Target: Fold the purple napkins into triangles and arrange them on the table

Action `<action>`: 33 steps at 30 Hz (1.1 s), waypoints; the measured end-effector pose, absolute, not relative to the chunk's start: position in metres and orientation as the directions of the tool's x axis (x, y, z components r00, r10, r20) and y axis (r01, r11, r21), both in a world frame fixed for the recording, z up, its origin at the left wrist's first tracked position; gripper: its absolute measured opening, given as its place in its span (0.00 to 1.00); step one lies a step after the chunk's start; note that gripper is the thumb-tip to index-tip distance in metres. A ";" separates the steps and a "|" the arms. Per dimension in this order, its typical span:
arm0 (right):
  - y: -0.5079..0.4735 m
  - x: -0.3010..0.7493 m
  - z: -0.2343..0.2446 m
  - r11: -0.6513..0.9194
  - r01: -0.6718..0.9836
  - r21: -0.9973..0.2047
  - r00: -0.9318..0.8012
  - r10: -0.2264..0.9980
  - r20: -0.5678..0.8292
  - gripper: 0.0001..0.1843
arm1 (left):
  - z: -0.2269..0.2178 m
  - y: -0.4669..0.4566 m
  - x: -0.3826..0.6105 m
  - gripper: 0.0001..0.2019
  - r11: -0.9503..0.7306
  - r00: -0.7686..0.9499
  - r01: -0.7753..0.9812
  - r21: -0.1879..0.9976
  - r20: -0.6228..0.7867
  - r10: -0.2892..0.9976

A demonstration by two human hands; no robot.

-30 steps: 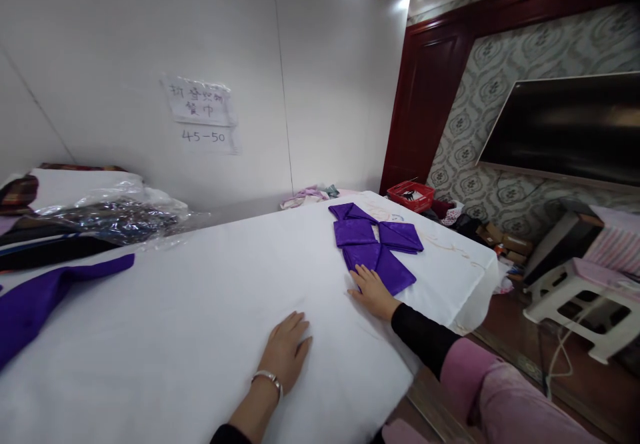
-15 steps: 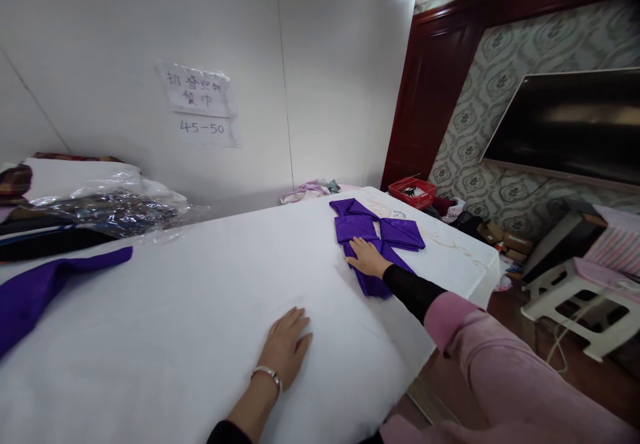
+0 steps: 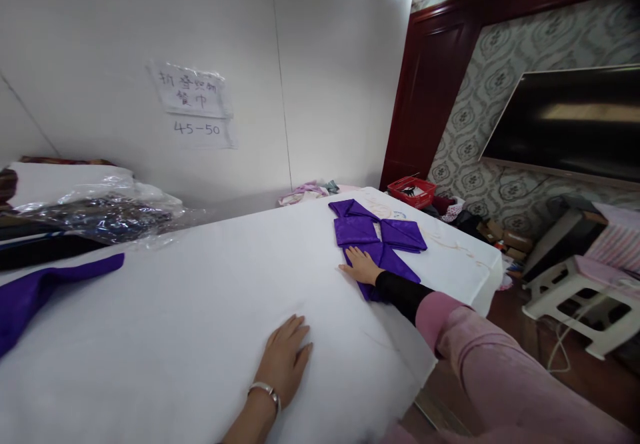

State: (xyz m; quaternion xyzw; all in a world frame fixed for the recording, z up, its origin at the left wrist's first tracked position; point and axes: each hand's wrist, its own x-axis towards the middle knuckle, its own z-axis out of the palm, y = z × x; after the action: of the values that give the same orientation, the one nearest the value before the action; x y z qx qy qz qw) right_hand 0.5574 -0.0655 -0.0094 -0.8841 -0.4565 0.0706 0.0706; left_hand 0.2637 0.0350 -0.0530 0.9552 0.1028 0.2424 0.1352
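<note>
My right hand lies flat, fingers stretched out, on the near edge of a group of folded purple napkins laid side by side on the white-covered table. My left hand, with a silver bracelet at the wrist, rests palm down and open on the bare white cloth near the table's front edge. A loose, unfolded purple cloth lies at the far left of the table, well away from both hands.
Clear plastic bags with dark fabrics sit at the back left against the white wall. A paper sign hangs on that wall. A red basket, a white stool and a dark screen stand to the right.
My right hand reached forward from the bare cloth onto the nearest purple napkin, then drew back slightly toward its near edge. My left hand stayed flat in place.
</note>
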 end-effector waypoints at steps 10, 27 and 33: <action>-0.031 0.614 0.013 -0.665 0.731 -0.152 0.676 0.737 0.028 0.38 | -0.052 0.034 0.262 0.16 -0.913 0.881 0.161 0.375 0.363 0.304; -0.029 0.635 -0.003 -0.721 0.684 -0.110 0.718 0.692 -0.071 0.37 | -0.058 0.035 0.260 0.15 -0.877 0.876 0.153 0.455 0.349 0.334; -0.035 0.641 -0.002 -0.753 0.652 -0.090 0.746 0.658 -0.097 0.36 | -0.059 0.035 0.260 0.15 -0.884 0.877 0.152 0.443 0.352 0.327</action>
State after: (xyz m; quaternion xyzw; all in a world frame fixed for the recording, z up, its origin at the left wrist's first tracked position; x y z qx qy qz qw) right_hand 0.6407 -0.0345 -0.0017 -0.9341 -0.3507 0.0614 0.0251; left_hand 0.2597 0.0354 -0.0588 0.9468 0.1264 0.2132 0.2055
